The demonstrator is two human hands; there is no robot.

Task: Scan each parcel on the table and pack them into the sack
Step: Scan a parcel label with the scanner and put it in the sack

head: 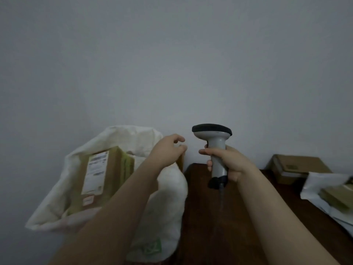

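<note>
While the right hand (227,161) wraps its fingers round the grey scanner (216,146), held upright above the dark table (206,217) by its far-left edge, the left hand (170,150) hangs loosely curled, holding nothing, over the white sack (57,197) and its right rim. Bare tabletop lies nearer. Inside the sack stands a cardboard parcel (112,178); its white label (95,173) is too blurred to read. A carton (298,165) and a white mailer (321,188) crowd the table's right edge.

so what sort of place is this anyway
Probably a small parcel-sorting spot, perhaps in a home or shop: the right hand grips a barcode scanner, a labelled cardboard box sits in a white sack, and more parcels lie on a dark wooden table.
</note>
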